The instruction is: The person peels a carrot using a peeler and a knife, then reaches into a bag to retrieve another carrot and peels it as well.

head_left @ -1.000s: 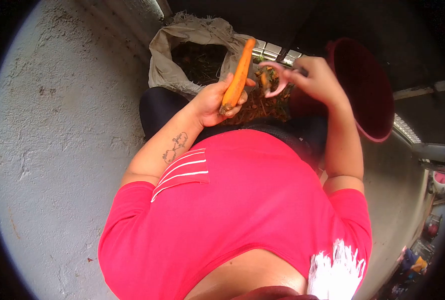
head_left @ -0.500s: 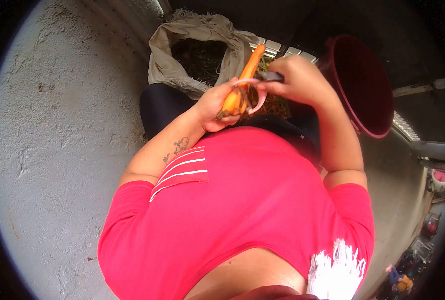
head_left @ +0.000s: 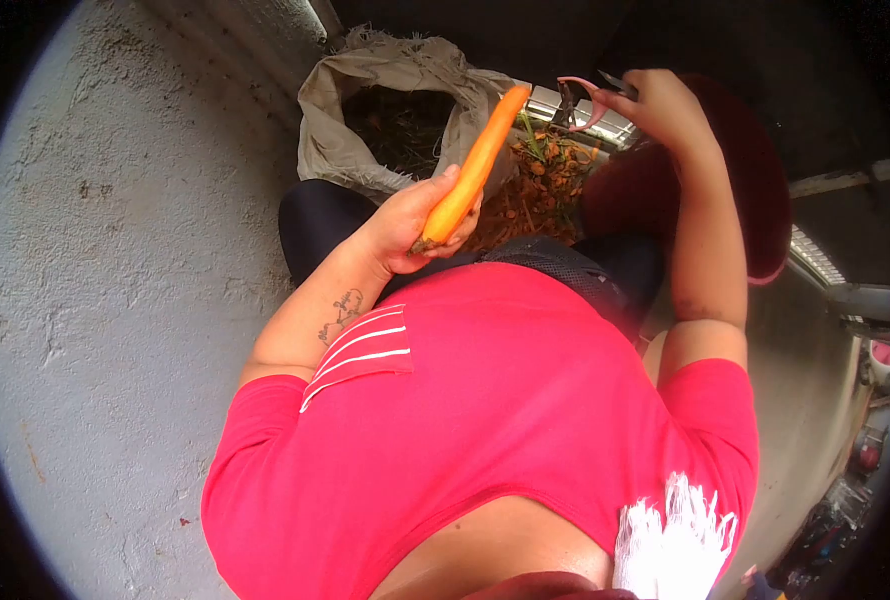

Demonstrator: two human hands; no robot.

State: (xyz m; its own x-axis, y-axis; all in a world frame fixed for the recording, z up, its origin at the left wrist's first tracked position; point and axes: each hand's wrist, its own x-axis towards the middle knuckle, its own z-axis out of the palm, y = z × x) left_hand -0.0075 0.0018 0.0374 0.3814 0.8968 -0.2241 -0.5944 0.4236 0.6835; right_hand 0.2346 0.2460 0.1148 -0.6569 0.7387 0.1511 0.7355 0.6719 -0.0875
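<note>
- The grey concrete surface point(head_left: 115, 300) filled the whole left side of the view, rough and patched.
- The red shirt point(head_left: 485, 400) of the person took up the lower middle, with white stripes on its left sleeve.
- A red bucket point(head_left: 760, 190) stood at the right, partly hidden behind the right forearm.
- A pale sack point(head_left: 385, 80) sat open at the top, dark matter inside it.
- A heap of orange peelings point(head_left: 540, 185) lay just beside the sack, between the two arms.
- The left hand point(head_left: 405, 225) was closed around the thick end of the carrot point(head_left: 470, 175) — it slanted up and to the right, its tip in front of the sack's edge.
- The right hand point(head_left: 665, 105) was raised well apart from the carrot, fingers wrapped on the dark handle of a peeler point(head_left: 577, 100) — its pink loop pointed left, touching nothing.
</note>
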